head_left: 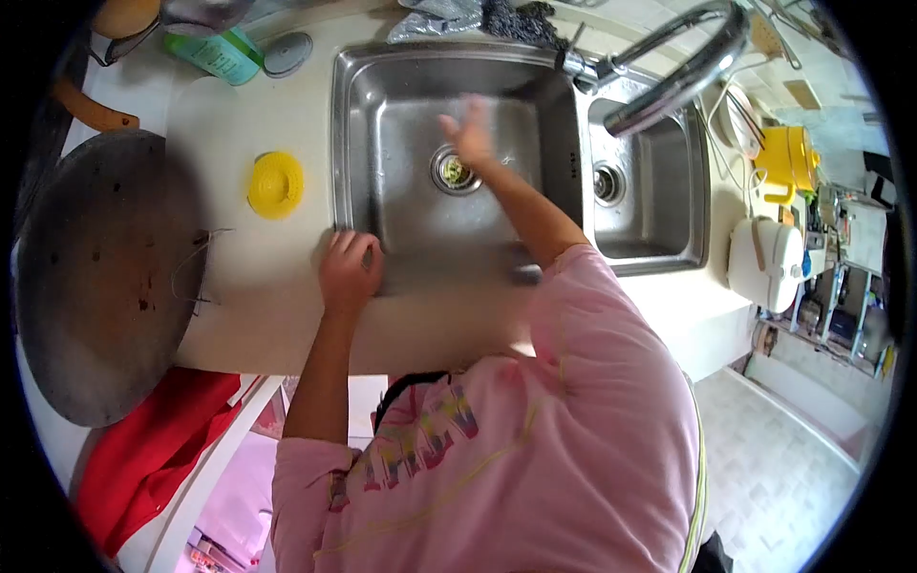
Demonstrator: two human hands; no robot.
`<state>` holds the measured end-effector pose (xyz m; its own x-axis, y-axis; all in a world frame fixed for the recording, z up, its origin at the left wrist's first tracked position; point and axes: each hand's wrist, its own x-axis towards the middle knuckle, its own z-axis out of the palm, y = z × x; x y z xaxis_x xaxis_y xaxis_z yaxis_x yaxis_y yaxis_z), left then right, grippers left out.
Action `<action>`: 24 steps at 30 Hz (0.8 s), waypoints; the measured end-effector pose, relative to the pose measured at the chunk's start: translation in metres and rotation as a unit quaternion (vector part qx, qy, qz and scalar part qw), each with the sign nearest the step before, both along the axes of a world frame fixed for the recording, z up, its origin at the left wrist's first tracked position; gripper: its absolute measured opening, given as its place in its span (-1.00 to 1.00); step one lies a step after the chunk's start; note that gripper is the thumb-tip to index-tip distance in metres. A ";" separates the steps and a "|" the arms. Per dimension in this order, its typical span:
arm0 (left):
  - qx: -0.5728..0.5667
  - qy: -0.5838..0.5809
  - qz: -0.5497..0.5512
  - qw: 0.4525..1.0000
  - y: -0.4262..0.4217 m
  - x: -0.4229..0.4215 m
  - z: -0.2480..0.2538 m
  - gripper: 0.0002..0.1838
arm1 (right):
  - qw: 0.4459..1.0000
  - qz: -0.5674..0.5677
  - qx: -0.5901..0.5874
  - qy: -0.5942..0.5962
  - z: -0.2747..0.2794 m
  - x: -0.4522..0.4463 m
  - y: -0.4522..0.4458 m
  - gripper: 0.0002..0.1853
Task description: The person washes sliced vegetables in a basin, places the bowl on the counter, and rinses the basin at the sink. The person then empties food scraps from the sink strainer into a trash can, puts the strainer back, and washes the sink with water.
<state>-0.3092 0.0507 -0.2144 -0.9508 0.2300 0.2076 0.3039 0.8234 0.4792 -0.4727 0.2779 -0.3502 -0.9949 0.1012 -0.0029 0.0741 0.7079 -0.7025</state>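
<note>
My right hand [470, 141] hangs over the large steel sink basin [401, 205], smeared by motion. Its thumb and fingers are apart, and I see nothing in them. Just below that hand, the basin's drain strainer [456, 172] holds small yellow-green scraps. At the basin's near left corner, my left hand [350, 272] rests on the rim, its fingers curled in with a small gap by the thumb. Nothing shows inside that hand. To its left on the counter lies a round yellow sink strainer or scrubber [276, 185]; which one I cannot tell.
A curved chrome faucet [683, 91] arches over the smaller right basin [650, 215]. A large dark round pan or lid [110, 286] covers the left counter. A green bottle [224, 57] lies at the back left. A white appliance [766, 265] and a yellow pot [788, 158] stand right.
</note>
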 end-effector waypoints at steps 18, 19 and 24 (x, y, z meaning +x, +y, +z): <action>0.053 -0.042 0.026 0.997 -0.004 0.000 -0.005 -0.95 | 0.848 0.480 0.222 -0.021 -0.048 0.056 0.005 -0.45; 0.052 -0.044 0.024 0.997 -0.004 0.000 -0.005 -0.95 | 0.867 0.458 0.193 0.034 -0.053 0.049 -0.013 -0.46; 0.050 -0.018 0.039 0.998 -0.001 -0.001 -0.003 -0.97 | 0.905 0.354 0.212 0.105 -0.068 0.041 -0.098 -0.39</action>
